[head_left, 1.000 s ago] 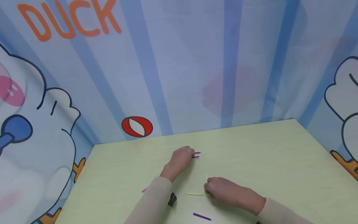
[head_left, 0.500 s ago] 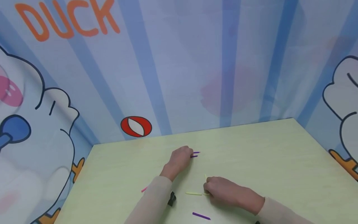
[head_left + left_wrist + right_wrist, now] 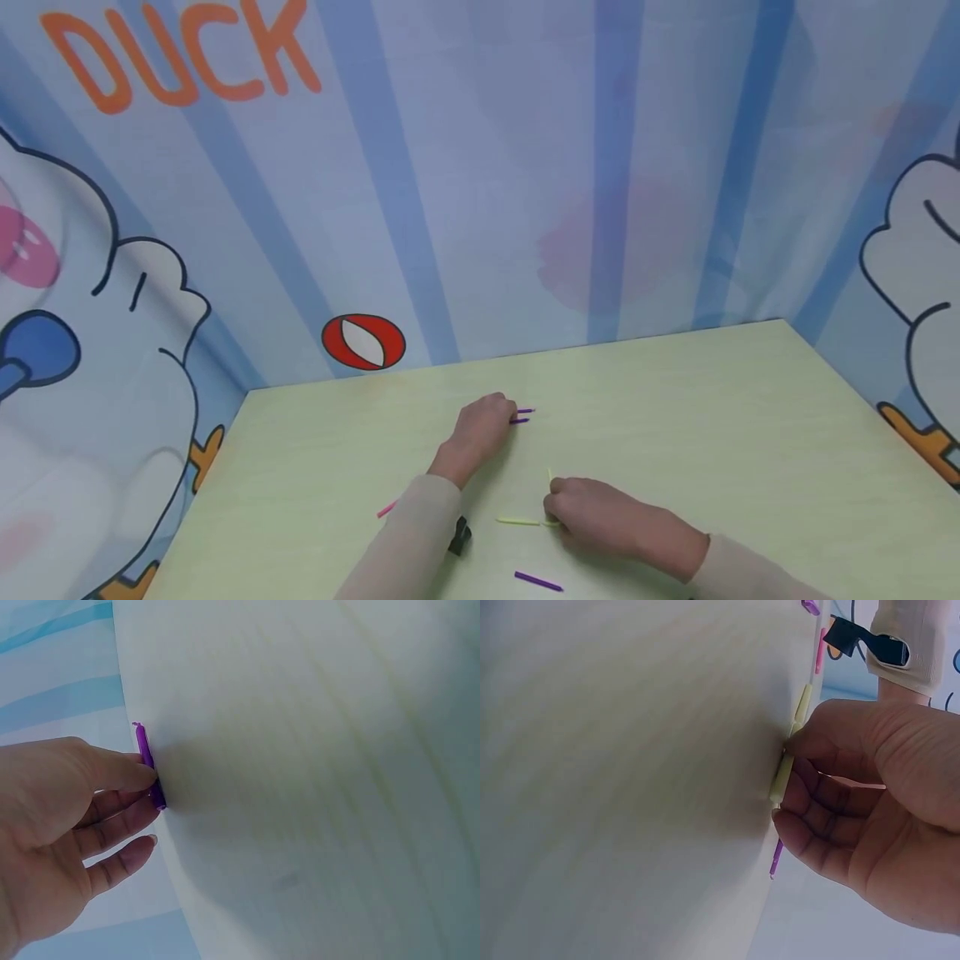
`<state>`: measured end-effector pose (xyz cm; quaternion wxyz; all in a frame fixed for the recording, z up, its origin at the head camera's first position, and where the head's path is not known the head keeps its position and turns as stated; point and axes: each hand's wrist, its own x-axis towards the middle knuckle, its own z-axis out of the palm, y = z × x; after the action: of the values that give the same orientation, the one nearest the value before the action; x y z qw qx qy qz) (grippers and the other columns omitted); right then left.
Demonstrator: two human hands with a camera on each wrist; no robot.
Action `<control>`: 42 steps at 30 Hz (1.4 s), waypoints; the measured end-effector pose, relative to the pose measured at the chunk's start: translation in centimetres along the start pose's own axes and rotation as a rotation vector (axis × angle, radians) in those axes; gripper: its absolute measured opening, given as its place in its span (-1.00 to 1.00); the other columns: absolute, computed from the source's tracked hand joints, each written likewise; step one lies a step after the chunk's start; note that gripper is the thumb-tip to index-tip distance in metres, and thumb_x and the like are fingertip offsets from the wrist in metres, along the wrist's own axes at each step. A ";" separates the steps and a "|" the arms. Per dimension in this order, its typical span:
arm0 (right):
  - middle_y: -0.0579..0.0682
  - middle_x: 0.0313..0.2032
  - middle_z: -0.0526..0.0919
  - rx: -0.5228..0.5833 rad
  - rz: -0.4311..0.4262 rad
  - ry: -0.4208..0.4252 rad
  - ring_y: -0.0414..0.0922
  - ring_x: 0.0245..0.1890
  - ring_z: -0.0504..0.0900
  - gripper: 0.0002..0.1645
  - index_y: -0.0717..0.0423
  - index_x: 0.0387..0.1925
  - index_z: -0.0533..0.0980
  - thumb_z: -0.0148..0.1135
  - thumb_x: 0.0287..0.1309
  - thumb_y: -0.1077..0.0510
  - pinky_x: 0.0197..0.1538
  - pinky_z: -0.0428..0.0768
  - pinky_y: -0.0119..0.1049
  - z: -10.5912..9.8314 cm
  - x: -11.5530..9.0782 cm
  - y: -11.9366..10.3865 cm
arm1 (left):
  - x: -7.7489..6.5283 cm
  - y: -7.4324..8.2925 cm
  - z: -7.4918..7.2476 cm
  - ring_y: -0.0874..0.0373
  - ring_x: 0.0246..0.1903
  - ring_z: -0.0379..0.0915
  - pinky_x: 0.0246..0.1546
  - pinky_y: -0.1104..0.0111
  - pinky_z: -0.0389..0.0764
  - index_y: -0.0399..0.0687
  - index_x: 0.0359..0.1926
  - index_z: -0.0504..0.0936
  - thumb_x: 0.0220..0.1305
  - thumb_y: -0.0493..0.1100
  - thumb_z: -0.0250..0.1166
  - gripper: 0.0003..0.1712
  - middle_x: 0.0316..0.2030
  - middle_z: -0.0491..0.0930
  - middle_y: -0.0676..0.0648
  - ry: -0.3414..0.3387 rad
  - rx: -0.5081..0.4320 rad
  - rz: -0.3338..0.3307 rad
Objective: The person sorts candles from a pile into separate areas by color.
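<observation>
Towards the back of the table, my left hand (image 3: 483, 425) pinches a thin purple candle (image 3: 143, 742) between thumb and fingers, close to the tabletop. Two purple candle ends, a nearer one (image 3: 521, 421) and a farther one (image 3: 527, 410), stick out past its fingertips in the head view. Nearer to me, my right hand (image 3: 600, 517) pinches a yellow candle (image 3: 781, 778) low over the table. Another yellow candle (image 3: 517, 522) lies to its left, end to end with one partly hidden under the fingers. A third yellow tip (image 3: 550, 474) points away beyond the hand.
A single purple candle (image 3: 538, 581) lies near the front. Part of a pink candle (image 3: 385, 509) shows beside the left sleeve (image 3: 405, 533), which covers the rest. The pale table (image 3: 712, 433) meets a printed blue curtain (image 3: 495, 208) at its back edge.
Both hands keep their places and grips. Only the head view has shifted very slightly.
</observation>
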<state>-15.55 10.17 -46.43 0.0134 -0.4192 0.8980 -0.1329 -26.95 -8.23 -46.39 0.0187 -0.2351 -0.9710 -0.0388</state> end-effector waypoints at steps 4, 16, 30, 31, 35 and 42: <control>-0.16 -0.51 0.44 0.015 0.013 -0.014 -0.32 -0.52 0.36 -0.88 0.11 -0.46 0.61 0.32 -0.02 0.38 -0.38 0.48 -0.43 0.0 0.2 -0.2 | -0.4 -0.3 -0.1 0.14 -0.38 0.48 -0.33 0.27 0.60 -0.09 -0.29 0.74 0.36 -0.34 0.23 -0.83 -0.41 0.55 -0.02 0.010 -0.003 0.000; -0.14 -0.52 0.44 0.044 0.012 -0.007 -0.32 -0.54 0.33 -0.85 0.10 -0.50 0.59 0.31 -0.05 0.40 -0.40 0.47 -0.43 0.0 0.1 -0.2 | -1.7 -0.7 -0.4 0.09 -0.18 0.60 -0.17 0.25 0.64 -0.08 -0.11 0.77 0.33 -0.34 0.26 -0.79 -0.25 0.64 -0.04 0.017 -0.028 -0.006; -0.14 -0.51 0.45 0.066 0.022 -0.010 -0.31 -0.53 0.33 -0.85 0.10 -0.49 0.58 0.29 -0.05 0.40 -0.39 0.47 -0.40 -0.3 0.1 -0.1 | -5.2 0.8 -1.9 0.15 -0.11 0.59 -0.09 0.33 0.61 -0.06 -0.04 0.74 0.29 -0.27 0.35 -0.77 -0.17 0.66 0.01 -0.002 -0.114 0.123; -0.15 -0.52 0.44 0.068 0.025 -0.011 -0.30 -0.53 0.33 -0.85 0.10 -0.49 0.58 0.29 -0.05 0.40 -0.39 0.47 -0.40 -0.3 0.1 -0.1 | -5.6 1.0 -2.1 0.16 -0.10 0.59 -0.09 0.34 0.60 -0.05 -0.03 0.73 0.29 -0.26 0.35 -0.77 -0.17 0.66 0.02 -0.016 -0.118 0.137; -0.16 -0.52 0.41 0.064 0.031 -0.016 -0.30 -0.54 0.32 -0.85 0.10 -0.48 0.58 0.29 -0.03 0.40 -0.39 0.45 -0.39 -0.3 0.2 -0.2 | -7.2 1.7 -2.6 0.20 -0.10 0.59 -0.12 0.38 0.60 -0.02 -0.03 0.73 0.30 -0.23 0.35 -0.77 -0.16 0.66 0.06 -0.052 -0.124 0.177; -0.14 -0.52 0.44 0.048 0.023 -0.007 -0.30 -0.53 0.34 -0.88 0.13 -0.46 0.60 0.31 -0.02 0.39 -0.40 0.47 -0.39 -0.2 0.3 -0.2 | -8.9 2.5 -3.5 0.27 -0.15 0.57 -0.14 0.42 0.58 0.00 -0.04 0.74 0.31 -0.18 0.37 -0.79 -0.19 0.64 0.09 -0.126 -0.156 0.194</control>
<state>-15.55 9.87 -46.15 0.0280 -0.4090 0.8992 -0.1527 -17.83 -10.35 -43.18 -0.0572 -0.3305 -0.9370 -0.0973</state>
